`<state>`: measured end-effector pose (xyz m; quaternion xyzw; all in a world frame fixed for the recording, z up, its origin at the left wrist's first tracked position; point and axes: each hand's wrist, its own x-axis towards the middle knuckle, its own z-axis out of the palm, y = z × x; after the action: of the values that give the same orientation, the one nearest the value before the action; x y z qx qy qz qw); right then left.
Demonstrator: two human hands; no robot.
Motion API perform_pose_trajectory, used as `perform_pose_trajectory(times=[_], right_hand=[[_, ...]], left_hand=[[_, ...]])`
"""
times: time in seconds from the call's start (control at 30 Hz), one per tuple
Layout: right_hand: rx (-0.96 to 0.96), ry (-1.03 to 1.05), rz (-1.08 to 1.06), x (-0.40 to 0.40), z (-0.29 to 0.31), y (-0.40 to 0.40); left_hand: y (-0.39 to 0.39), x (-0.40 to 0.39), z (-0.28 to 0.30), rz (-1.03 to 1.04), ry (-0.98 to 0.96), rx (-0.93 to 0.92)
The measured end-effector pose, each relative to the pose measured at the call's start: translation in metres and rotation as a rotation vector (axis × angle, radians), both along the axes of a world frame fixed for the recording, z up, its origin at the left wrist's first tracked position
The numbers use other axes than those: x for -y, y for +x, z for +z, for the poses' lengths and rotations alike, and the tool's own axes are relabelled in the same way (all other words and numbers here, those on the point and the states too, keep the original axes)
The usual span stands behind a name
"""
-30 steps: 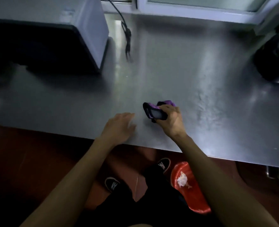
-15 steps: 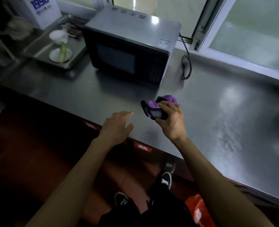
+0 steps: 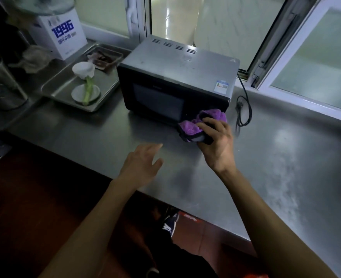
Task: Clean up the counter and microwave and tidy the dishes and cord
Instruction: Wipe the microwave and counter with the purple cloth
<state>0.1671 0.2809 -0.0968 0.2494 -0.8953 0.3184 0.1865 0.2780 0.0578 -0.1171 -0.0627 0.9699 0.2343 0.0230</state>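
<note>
the counter under my hands is brushed steel, smooth with a dull sheen, streaked and cloudy on the right. the cloth bunched in my right hand is fluffy purple microfibre with a dark edging. the microwave has a matt grey metal top and a glossy black door. the tray far left is shiny steel; the cord looks like matt black rubber

A steel worktop spans the scene, catching pale glare on its right side. Along the far edge run white-framed windows with frosted panes. The near floor is dark reddish-brown and dim.
</note>
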Motion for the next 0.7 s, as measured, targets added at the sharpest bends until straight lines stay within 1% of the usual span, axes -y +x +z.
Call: perform_pose_trajectory(times=[0.13,0.27,0.4,0.53,0.6,0.7], right_hand=[[-0.034,-0.047,-0.052,0.020,0.017,-0.043],[-0.043,-0.049,-0.089,0.032,0.031,-0.081],[-0.029,-0.025,-0.185,0.035,0.041,-0.111],[0.038,0.035,-0.268,0.042,0.045,-0.138],[0.120,0.083,-0.296,0.047,0.043,-0.148],[0.280,0.262,-0.279,0.056,0.038,-0.155]], left_hand=[[-0.052,0.017,0.017,-0.035,-0.022,-0.052],[-0.099,0.026,0.033,-0.052,-0.023,-0.098],[-0.130,0.030,0.047,-0.082,0.014,-0.147],[-0.161,0.041,0.059,-0.128,0.004,-0.192],[-0.177,0.049,0.063,-0.158,0.006,-0.211],[-0.200,0.063,0.068,-0.201,0.012,-0.301]])
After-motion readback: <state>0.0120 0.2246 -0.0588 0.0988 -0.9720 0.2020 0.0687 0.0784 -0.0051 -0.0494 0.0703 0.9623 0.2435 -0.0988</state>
